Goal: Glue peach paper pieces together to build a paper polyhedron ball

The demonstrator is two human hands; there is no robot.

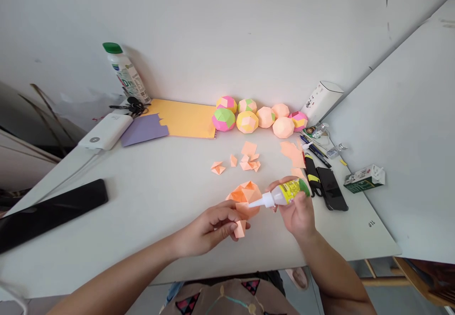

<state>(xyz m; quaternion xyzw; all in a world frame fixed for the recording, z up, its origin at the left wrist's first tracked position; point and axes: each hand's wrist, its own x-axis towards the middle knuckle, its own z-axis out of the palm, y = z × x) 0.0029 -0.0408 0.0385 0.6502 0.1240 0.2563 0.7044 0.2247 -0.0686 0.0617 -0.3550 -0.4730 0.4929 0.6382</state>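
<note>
My left hand [222, 222] pinches a small folded piece of peach paper [240, 229] between thumb and fingers. Just behind it, an open, partly built peach paper ball [253, 192] rests by my fingertips. In my right hand [300, 213] is a glue bottle [289, 192] with a yellow and green label, tipped sideways. Its white nozzle points left, over the front of the paper ball; whether the tip touches paper I cannot tell. Beyond my hands lie several loose folded peach pieces [250, 163].
Several finished paper balls [248, 121] line the wall. Yellow paper [190, 118] and purple paper [144, 130] lie left of them, near a power bank [106, 130] and a leaning bottle [130, 76]. To the right are scissors [312, 170], pens [316, 151] and a phone [332, 188].
</note>
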